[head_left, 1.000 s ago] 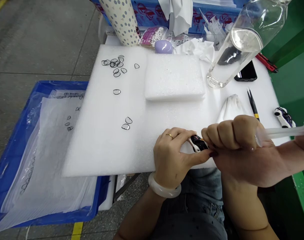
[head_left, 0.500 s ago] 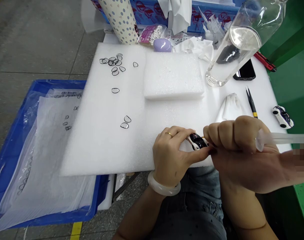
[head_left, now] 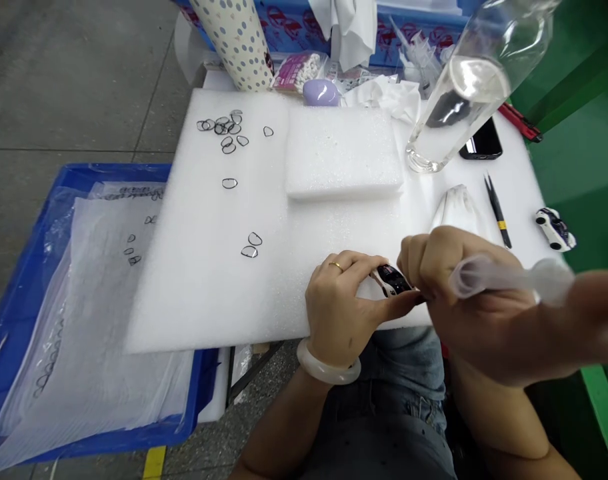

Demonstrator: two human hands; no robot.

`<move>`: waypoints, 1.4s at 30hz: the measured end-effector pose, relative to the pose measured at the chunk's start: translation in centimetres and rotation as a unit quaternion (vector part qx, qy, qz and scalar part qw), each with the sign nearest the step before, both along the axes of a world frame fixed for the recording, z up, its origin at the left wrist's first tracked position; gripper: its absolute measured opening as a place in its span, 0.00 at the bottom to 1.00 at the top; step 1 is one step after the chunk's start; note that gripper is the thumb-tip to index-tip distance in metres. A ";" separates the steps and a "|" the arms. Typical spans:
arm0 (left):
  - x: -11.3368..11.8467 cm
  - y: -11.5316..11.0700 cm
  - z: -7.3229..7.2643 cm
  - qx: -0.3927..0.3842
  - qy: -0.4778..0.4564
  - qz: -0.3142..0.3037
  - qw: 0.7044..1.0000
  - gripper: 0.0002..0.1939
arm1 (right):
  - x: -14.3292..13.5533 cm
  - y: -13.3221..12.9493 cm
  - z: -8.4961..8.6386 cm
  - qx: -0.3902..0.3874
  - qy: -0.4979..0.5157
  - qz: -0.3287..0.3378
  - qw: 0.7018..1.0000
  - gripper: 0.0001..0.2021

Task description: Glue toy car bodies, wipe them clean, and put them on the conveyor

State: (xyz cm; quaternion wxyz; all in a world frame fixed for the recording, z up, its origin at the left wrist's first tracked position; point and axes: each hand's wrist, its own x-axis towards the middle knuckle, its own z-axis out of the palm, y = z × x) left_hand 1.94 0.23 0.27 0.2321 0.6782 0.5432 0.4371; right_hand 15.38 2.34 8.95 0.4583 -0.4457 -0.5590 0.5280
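Note:
My left hand (head_left: 347,307), with a ring and a white bangle, grips a small white and black toy car (head_left: 391,280) between thumb and fingers at the front edge of the white foam sheet (head_left: 199,280). Wrapped round a clear syringe (head_left: 509,280), my right hand (head_left: 479,300) is close to the car's right end. Its fingers hide the syringe's tip. A second toy car (head_left: 555,229) lies at the right, beyond black tweezers (head_left: 498,212). Thin black rings (head_left: 229,125) are spread on the foam's left part.
Behind my hands are a foam block (head_left: 343,153), a tall glass bottle (head_left: 459,107) with clear liquid, a phone (head_left: 483,141) and a white cloth (head_left: 457,207). A blue tray (head_left: 177,427) with thin sheets is at the left. A dotted cup (head_left: 234,43) stands at the back.
My right hand has turned, and the syringe's rear end has swung toward the camera, its thumb now at the far right. My left hand keeps its hold on the car. The view has shifted slightly.

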 end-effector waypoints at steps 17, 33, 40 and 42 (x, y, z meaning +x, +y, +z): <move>-0.5 -1.6 -1.4 0.080 0.162 -0.005 0.984 0.27 | 9.6 6.5 -3.4 0.052 -0.316 -0.311 0.895 0.14; -1.1 -0.8 -3.9 0.156 0.274 0.037 0.948 0.22 | 12.9 2.6 -6.5 0.005 -0.373 -0.216 0.902 0.17; -1.3 -0.5 -4.6 0.183 0.295 0.041 0.937 0.23 | 14.7 0.0 -6.6 -0.041 -0.382 -0.124 0.915 0.25; -1.0 -0.6 -4.7 0.179 0.282 0.052 0.941 0.22 | 15.0 -0.7 -6.6 -0.048 -0.327 -0.086 0.940 0.25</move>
